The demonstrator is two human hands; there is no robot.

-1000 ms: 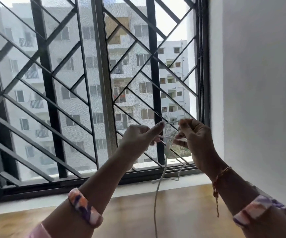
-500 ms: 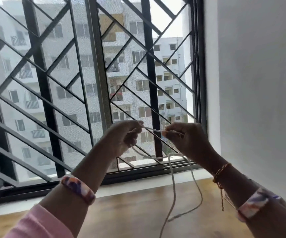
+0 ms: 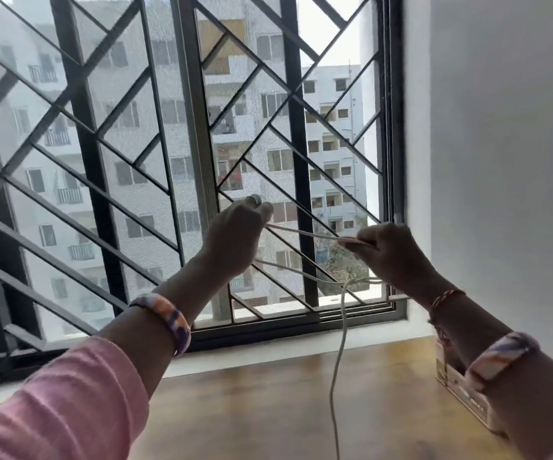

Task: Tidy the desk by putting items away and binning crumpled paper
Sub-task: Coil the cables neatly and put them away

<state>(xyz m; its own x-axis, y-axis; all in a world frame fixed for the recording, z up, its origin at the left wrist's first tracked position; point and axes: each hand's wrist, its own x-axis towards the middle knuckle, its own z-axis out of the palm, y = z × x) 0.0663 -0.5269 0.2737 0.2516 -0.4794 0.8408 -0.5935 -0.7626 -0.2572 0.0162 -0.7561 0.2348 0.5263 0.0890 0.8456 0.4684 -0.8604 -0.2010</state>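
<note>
A thin white cable (image 3: 340, 343) is held up in front of the window, above the wooden desk (image 3: 268, 410). My left hand (image 3: 235, 237) grips one part of it, fingers curled, with a small rounded end showing at the top of the fist. My right hand (image 3: 391, 250) pinches the cable about a hand's width to the right. Two strands stretch between my hands, and a long tail hangs from them down to the desk's front edge.
A barred window (image 3: 185, 161) with a dark frame fills the back, and a white wall (image 3: 500, 161) stands on the right. A small printed cardboard box (image 3: 457, 390) sits on the desk at the right, partly hidden behind my right forearm.
My hands have moved apart, drawing the cable out between them. My left hand has risen and moved left. The hanging loop has shortened to a single tail.
</note>
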